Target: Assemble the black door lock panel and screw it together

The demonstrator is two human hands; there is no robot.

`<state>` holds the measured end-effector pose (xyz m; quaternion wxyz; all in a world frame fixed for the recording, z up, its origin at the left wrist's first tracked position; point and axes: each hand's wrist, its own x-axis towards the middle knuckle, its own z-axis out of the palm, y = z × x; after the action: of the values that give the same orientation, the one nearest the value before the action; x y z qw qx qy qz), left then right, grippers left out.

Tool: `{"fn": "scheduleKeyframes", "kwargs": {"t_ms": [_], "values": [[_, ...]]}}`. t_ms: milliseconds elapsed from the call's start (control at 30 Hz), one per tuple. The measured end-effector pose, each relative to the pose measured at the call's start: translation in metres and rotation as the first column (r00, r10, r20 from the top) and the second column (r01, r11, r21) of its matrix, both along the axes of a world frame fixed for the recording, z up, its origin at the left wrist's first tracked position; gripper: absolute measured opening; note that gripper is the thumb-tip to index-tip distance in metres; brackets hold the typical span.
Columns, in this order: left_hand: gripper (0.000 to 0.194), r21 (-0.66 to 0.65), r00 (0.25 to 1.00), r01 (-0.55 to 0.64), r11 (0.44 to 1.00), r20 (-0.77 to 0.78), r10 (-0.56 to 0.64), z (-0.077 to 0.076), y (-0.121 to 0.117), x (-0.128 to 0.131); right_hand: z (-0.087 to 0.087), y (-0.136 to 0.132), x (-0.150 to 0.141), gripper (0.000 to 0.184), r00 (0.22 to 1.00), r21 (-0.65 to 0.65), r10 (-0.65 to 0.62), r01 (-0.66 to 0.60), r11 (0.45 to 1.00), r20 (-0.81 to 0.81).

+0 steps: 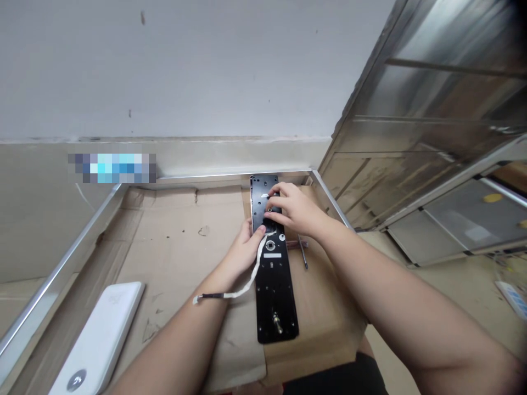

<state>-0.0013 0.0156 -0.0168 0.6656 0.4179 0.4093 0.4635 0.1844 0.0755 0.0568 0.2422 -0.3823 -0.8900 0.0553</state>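
A long black lock panel (276, 299) lies lengthwise before me on cardboard, with screw holes, a square socket and a metal spindle near its close end. My left hand (246, 244) grips its left edge, thumb on top and fingers mostly hidden. Over the upper part, my right hand (290, 208) has curled fingertips at a small dark part; whether something sits between them is hidden. From the panel's middle a white-sleeved cable (254, 274) runs down across my left wrist and ends in a white connector. To the panel's right lies a thin screwdriver (303, 253), beside a dark reddish rod-like thing.
Brown cardboard (189, 236) covers the table, bordered by a raised metal rim (329, 195). A white oblong casing (101, 334) with a round grey button lies at left. A wall stands behind; metal-faced panels (411, 109) lean at right. A power strip (513, 299) is on the floor.
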Motion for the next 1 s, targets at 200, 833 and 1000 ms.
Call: {"fn": "scheduleKeyframes", "kwargs": {"t_ms": [200,833,1000], "values": [[0.045,-0.04,0.999,0.001,0.999,0.036,0.001,-0.001,0.0,0.001,-0.001,-0.001,0.002,0.052,0.976,-0.237,-0.187,0.157,0.959,-0.111],[0.042,-0.02,0.994,-0.099,0.995,0.034,0.1,0.001,-0.002,0.008,-0.014,0.015,-0.013,0.034,0.59,-0.859,-0.655,-0.139,0.493,-0.472],[0.043,-0.045,0.993,-0.097,0.994,0.057,0.1,0.006,-0.003,0.009,-0.014,0.016,-0.016,0.024,0.562,-0.879,-0.705,-0.088,0.469,-0.432]]}}
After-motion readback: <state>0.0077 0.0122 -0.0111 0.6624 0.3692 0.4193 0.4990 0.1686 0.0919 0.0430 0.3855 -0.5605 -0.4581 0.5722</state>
